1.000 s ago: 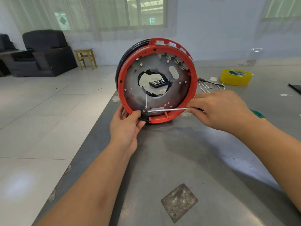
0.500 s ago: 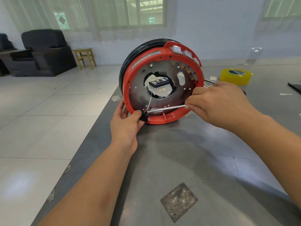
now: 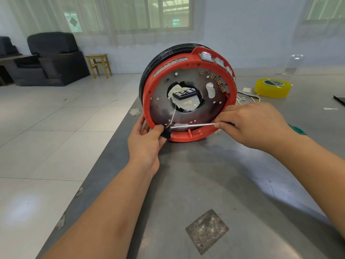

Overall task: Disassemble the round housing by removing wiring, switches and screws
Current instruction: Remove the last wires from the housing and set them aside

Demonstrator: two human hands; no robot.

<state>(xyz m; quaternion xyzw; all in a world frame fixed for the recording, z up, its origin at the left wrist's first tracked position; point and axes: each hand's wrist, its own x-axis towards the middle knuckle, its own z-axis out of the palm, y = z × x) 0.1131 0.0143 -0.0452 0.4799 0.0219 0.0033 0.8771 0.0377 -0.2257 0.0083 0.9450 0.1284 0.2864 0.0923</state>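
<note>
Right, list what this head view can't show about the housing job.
- Screwdriver handle: hidden inside the right hand.
- Screwdriver tip and any screw: covered by the black part the left hand pinches.
- Label on the red housing: too small to read.

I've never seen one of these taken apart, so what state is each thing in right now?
Round housing: standing on edge on the table, inside open to view.
Screwdriver: held level, tip at the lower rim.
Left hand: pinching a black part at the rim.
Right hand: gripping the screwdriver.
Tape roll: lying flat.
</note>
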